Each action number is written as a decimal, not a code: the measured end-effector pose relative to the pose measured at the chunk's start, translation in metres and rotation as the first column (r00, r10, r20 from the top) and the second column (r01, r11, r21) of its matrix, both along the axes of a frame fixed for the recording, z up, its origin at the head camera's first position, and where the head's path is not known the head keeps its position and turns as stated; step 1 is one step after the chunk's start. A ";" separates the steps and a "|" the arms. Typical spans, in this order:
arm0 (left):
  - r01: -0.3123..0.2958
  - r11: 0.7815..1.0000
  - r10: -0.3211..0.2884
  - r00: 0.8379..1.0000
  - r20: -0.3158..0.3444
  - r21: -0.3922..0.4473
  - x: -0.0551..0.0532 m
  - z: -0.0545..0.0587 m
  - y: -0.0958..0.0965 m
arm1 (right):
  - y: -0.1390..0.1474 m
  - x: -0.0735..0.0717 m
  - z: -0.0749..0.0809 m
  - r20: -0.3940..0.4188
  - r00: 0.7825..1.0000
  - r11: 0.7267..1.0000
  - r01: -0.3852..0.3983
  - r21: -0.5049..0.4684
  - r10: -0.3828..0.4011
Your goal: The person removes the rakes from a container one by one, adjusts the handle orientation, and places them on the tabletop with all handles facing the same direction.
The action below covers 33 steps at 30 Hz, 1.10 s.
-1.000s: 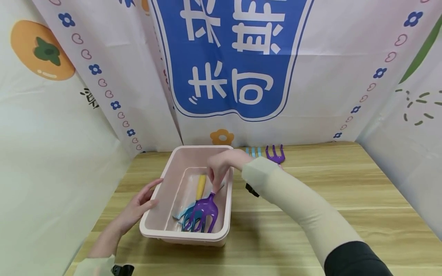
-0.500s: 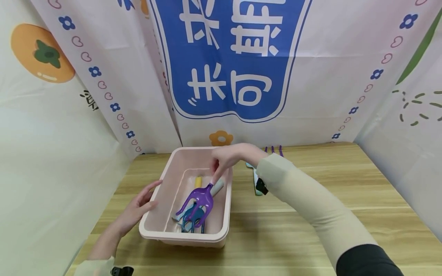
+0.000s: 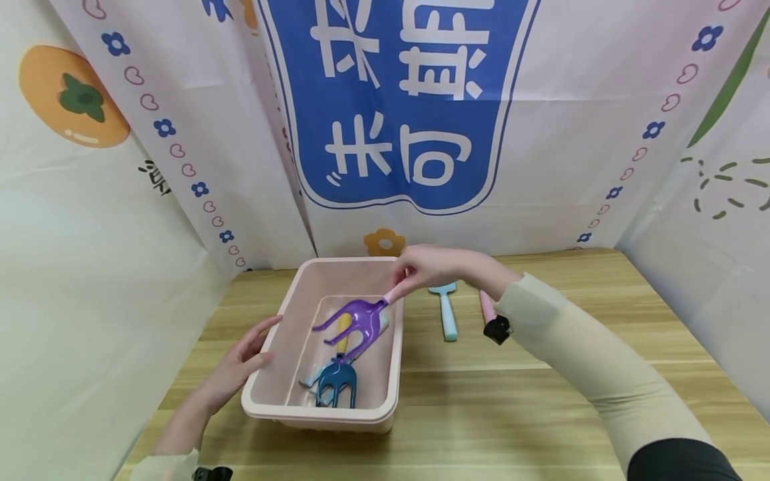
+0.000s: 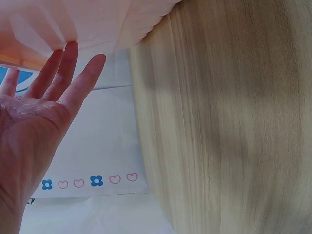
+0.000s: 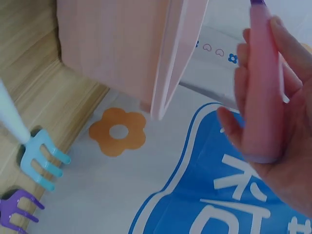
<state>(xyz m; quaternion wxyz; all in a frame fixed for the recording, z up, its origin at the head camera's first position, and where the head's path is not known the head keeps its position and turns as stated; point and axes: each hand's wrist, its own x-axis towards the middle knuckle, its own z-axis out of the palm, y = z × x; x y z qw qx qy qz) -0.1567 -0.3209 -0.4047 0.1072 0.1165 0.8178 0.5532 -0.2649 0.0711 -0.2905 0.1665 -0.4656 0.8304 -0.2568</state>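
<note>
Raised purple fork (image 3: 368,312) and right hand (image 3: 427,265) toward pink bin's (image 3: 319,415) right rim since the earlier frame.
Gripped its pink handle in curled right fingers, tines over the bin; touched the bin's left side with left hand (image 3: 245,355), fingers fairly straight. Seemed midway through lifting out; probably called next for clearing that rim. Counted one bin; inside, below the held fork, one dark-blue fork (image 3: 337,376), one partly hidden pale-blue tool (image 3: 383,323); on desk (image 3: 481,414) right of bin, one light-blue fork (image 3: 448,317), one second purple fork (image 5: 10,201).
</note>
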 end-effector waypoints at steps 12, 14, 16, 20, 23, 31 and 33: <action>0.004 0.999 -0.004 1.000 -0.003 0.042 0.001 -0.001 -0.001 | 0.054 0.010 -0.002 0.006 0.985 0.973 0.173 -0.152 -0.175; 0.008 0.999 -0.008 1.000 -0.004 0.045 0.001 -0.001 -0.001 | 0.064 0.012 -0.004 0.010 0.981 0.968 0.191 -0.162 -0.192; 0.010 0.999 -0.009 1.000 -0.006 0.047 0.001 -0.002 -0.001 | 0.073 0.015 -0.006 0.018 0.978 0.963 0.207 -0.173 -0.207; 0.009 0.999 -0.009 1.000 -0.008 0.047 0.001 -0.002 -0.001 | 0.090 0.021 -0.010 0.029 0.967 0.948 0.255 -0.190 -0.254; 0.011 0.999 -0.010 1.000 -0.011 0.050 0.000 -0.003 -0.001 | 0.103 0.026 -0.015 0.046 0.956 0.936 0.295 -0.195 -0.291; 0.013 0.999 -0.013 1.000 -0.008 0.043 0.000 -0.003 0.000 | 0.131 0.039 -0.033 0.068 0.911 0.886 0.412 -0.211 -0.408; 0.010 0.999 -0.009 1.000 -0.007 0.044 0.000 -0.002 0.000 | 0.137 0.042 -0.038 0.073 0.893 0.868 0.448 -0.214 -0.443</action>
